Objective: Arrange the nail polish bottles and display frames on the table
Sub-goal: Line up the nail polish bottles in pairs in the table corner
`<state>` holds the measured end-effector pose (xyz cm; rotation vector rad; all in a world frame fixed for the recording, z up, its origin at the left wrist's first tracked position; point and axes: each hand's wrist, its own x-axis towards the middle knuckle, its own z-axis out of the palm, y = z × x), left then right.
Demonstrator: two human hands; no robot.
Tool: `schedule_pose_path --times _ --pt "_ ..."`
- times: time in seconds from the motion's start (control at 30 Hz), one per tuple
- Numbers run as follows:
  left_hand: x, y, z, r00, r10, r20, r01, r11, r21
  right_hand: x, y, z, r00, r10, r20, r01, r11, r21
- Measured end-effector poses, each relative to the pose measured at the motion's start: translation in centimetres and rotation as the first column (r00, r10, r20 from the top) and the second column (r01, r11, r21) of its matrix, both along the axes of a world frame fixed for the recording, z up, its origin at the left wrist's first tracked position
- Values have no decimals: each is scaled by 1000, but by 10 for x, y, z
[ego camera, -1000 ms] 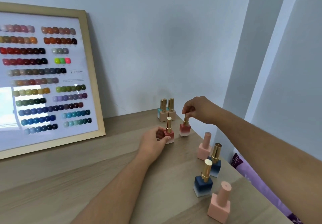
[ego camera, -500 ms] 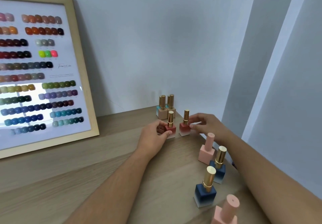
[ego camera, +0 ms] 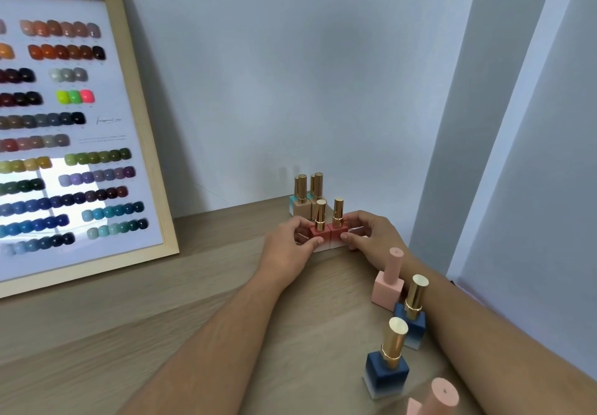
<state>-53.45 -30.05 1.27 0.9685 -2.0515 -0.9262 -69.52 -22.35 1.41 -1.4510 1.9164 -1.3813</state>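
Two red nail polish bottles with gold caps stand side by side, touching, near the table's far edge. My left hand (ego camera: 290, 243) pinches the base of the left red bottle (ego camera: 318, 235). My right hand (ego camera: 368, 232) pinches the base of the right red bottle (ego camera: 337, 232). Just behind them stand two beige and teal bottles (ego camera: 305, 198) with gold caps. A wooden display frame (ego camera: 142, 117) of colour swatches leans against the wall at left.
Along the table's right edge stand a pink bottle (ego camera: 387, 282), two dark blue bottles (ego camera: 412, 314) (ego camera: 386, 366) and another pink bottle (ego camera: 434, 397) at the bottom. The wooden table (ego camera: 161, 317) ends close to the right wall. A grey wall rises behind.
My right hand dropped from the right red bottle's cap to its base. Both hands slid the two red bottles together until they touch. The view shifted right and closer.
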Motion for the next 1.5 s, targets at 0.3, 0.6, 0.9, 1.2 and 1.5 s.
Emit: schedule_pose_path --times 0.3,0.6,0.9,1.2,1.5 --pt "-17 -29 -5 996 75 -52 -75 997 -3 -9 -38 -7 999 -49 -9 49 997 -63" --pt "-25 -48 -9 981 167 -95 -166 986 13 -16 -65 -8 998 -48 42 51 996 -67" --pt "-29 -58 -8 975 208 -74 -208 978 5 -17 -72 -9 999 -46 -7 46 998 -40" --pt "-32 -68 -8 974 212 -74 -212 977 5 -17 -79 -7 999 -45 1 45 998 -38" --pt "-35 -76 -7 973 221 -63 -220 975 18 -19 -89 -7 999 -36 -5 36 999 -32"
